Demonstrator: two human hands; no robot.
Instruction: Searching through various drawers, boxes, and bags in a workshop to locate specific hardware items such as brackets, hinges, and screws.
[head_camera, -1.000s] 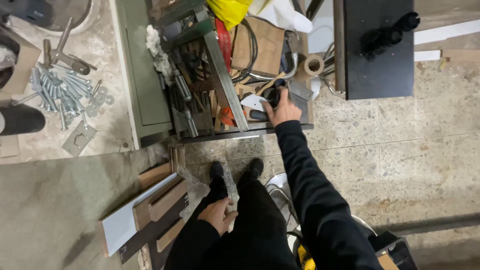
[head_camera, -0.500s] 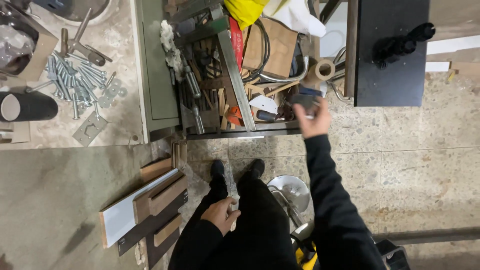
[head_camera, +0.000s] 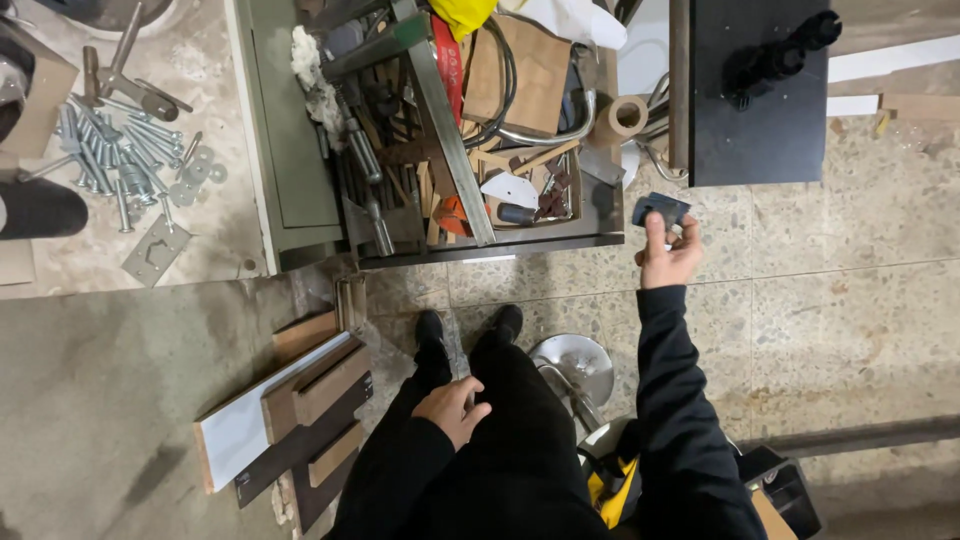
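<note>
Head view: my right hand (head_camera: 668, 258) pinches a small dark block (head_camera: 660, 209) at its fingertips, just right of the drawer (head_camera: 480, 245), while my left hand (head_camera: 452, 410) rests loosely curled, empty, on my thigh.

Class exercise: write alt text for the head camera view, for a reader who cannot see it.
Seen from above, a person's right hand holds a small dark block beside an open metal drawer crammed with tools and scrap. Their left hand rests on their thigh; bolts and wood boards lie nearby.
</note>
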